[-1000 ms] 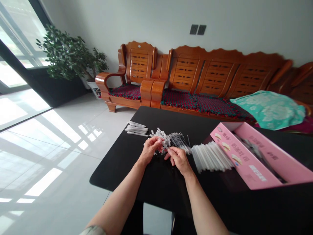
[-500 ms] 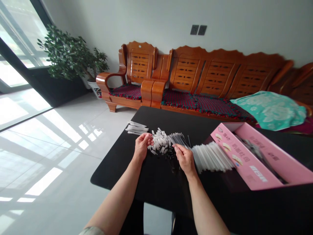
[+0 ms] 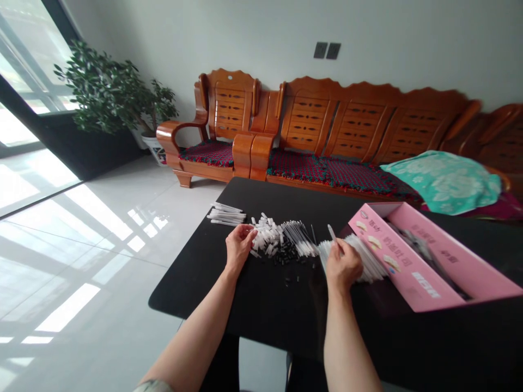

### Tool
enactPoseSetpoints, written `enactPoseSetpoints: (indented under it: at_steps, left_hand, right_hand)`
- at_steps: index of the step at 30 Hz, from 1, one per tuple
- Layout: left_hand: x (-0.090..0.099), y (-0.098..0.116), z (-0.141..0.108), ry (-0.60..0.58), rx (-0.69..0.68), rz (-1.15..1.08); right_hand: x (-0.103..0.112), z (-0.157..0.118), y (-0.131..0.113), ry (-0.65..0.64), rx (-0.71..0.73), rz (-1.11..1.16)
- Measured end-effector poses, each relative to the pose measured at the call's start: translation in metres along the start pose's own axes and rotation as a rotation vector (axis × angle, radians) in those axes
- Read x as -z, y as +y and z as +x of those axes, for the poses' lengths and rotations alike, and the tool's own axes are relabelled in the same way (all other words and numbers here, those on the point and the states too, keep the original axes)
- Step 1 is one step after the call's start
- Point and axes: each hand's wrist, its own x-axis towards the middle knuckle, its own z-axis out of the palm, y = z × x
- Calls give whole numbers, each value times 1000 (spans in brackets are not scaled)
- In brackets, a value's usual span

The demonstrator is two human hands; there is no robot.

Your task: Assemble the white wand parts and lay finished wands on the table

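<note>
My right hand point(image 3: 344, 264) is closed round a slim white pen point(image 3: 331, 232), its end sticking up past the fingers. Under and beside that hand lies a row of translucent pen barrels point(image 3: 371, 258). At the left edge of the white pen caps point(image 3: 267, 231) is my left hand point(image 3: 240, 245), fingertips pinched together; whatever they hold is hidden. Small black plugs point(image 3: 286, 253) are scattered just in front of the caps. Thin pen refills point(image 3: 299, 237) lie side by side between the caps and the barrels. Behind my left hand, several white pens point(image 3: 225, 214) rest in a bundle.
A pink open box point(image 3: 402, 264) with printed sides stands on the black table point(image 3: 196, 283) at the right, something grey inside. Behind the table is a wooden sofa point(image 3: 314, 117) with a turquoise cloth point(image 3: 447, 182). A potted plant point(image 3: 118, 92) stands at the left.
My right hand has moved right, from the refills to over the barrels, with the white pen now pointing upward. My left hand has stayed by the caps, its fingers lower against the pile.
</note>
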Motion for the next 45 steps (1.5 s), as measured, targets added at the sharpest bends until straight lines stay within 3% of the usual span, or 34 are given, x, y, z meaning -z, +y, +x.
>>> enactPoseSetpoints:
  at_steps: [6,15,19,25,34,45]
  left_hand:
    - [0,-1,1,35,-42,189]
    - [0,-8,4,58,-114,311]
    - [3,-9,5,74,-110,415]
    - [18,-12,16,249,-276,652]
    - [28,-27,25,74,-246,968]
    - [38,-22,25,178,-242,1069]
  right_hand:
    - [16,12,37,156,-37,-354]
    - [11,10,53,183,-38,-344]
    - [7,10,44,218,19,-342]
    - [-6,-1,13,157,168,-250]
    - [-10,-4,11,122,214,-203]
    - [-9,-6,1,81,212,-83]
